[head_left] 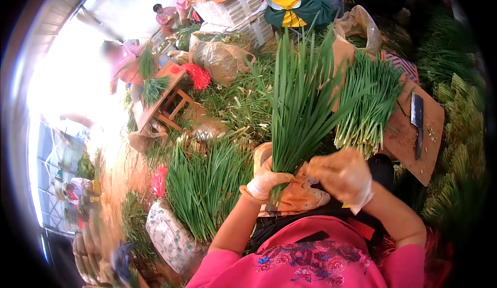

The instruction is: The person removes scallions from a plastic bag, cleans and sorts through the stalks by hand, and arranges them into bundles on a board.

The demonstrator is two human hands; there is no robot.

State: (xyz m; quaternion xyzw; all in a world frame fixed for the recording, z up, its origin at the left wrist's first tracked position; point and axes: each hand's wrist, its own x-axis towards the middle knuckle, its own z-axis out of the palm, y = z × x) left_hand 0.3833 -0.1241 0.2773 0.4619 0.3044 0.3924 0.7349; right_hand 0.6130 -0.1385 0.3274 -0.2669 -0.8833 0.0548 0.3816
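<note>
My left hand, in a pale glove, is wrapped round the lower part of a bunch of long green leaves, which stands upright with its tips pointing away from me. Just to the right, my right hand, in a stained glove, is blurred by motion; its fingers are bent beside the bunch, and what they hold, if anything, cannot be made out. An orange-stained cloth lies on my lap under the hands.
A cleaver and a pile of trimmed stalks lie on a wooden board at the right. More greens stand left of me. Beyond are a wooden bench, white crates and several people.
</note>
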